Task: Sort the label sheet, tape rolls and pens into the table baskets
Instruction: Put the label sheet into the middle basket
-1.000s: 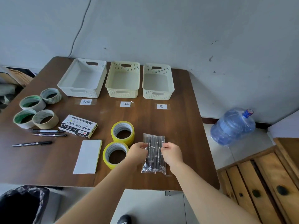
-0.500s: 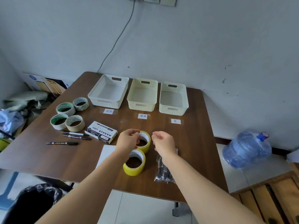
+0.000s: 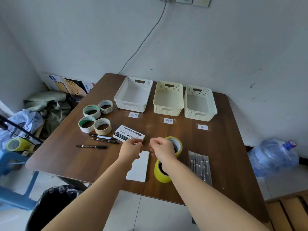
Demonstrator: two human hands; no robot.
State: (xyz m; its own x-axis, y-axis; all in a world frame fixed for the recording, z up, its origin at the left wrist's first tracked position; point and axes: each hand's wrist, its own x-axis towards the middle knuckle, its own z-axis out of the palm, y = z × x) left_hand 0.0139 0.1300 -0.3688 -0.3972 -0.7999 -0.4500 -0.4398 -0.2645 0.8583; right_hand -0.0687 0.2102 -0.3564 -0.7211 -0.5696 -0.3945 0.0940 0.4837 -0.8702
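My left hand [image 3: 131, 149] and my right hand [image 3: 162, 148] hover side by side over the table's middle, fingers curled, holding nothing. Under them lies the white label sheet [image 3: 139, 168]. Two yellow tape rolls [image 3: 176, 145] [image 3: 159, 174] sit by my right wrist. The clear bag of pens [image 3: 200, 166] lies flat to the right. Several pale tape rolls [image 3: 95, 119] stand at the left, with three loose pens [image 3: 101, 139] and a marker box [image 3: 128, 134] below them. Three empty baskets stand at the back: white [image 3: 133, 94], cream [image 3: 168, 98], cream [image 3: 199, 103].
Paper labels [image 3: 168, 120] lie on the brown table [image 3: 221, 147] in front of each basket. A black bin [image 3: 55, 204] stands at the near left on the floor, a blue water jug [image 3: 273, 155] at the right, clutter and a blue stool at the left.
Both hands let go of the pen bag, which now lies on the table to the right. They rose and shifted left over the label sheet. My view has lifted and pulled back.
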